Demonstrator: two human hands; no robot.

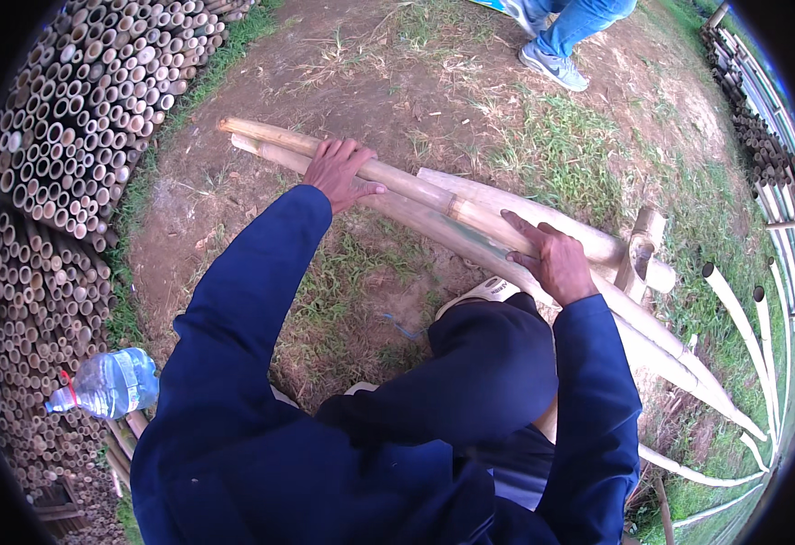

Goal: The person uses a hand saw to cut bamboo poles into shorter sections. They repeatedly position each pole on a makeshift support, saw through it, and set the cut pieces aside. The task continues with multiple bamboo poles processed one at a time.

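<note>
Bamboo, pale and peeled, makes up the few long poles [470, 213] that lie slanting across the middle of the view, from their cut ends at upper left down to thin tips at lower right, resting partly on a short forked wooden support [638, 250] above bare earth and patchy grass [561, 145]. The left hand [341, 173] lies on the uppermost pole near its thicker end, palm down with fingers spread over the top, a loose pressing grip and not a clenched one. The right hand [554, 259] sits further along the same bundle, fingers curled over a pole, though whether they close fully around it I cannot tell. Such poles look stiff, hollow and fairly light for their length, but long enough to swing and sag at the thin end, so I judge that two hands set well apart suit them best. The smooth skin may slide under a flat palm, and the round stems could roll against one another. A large stack of cut bamboo [61, 154] fills the left side, end-on, with a clear plastic water bottle [107, 383] lying at its foot. Another person's legs in blue jeans and pale shoes [556, 65] stand at the top.
</note>
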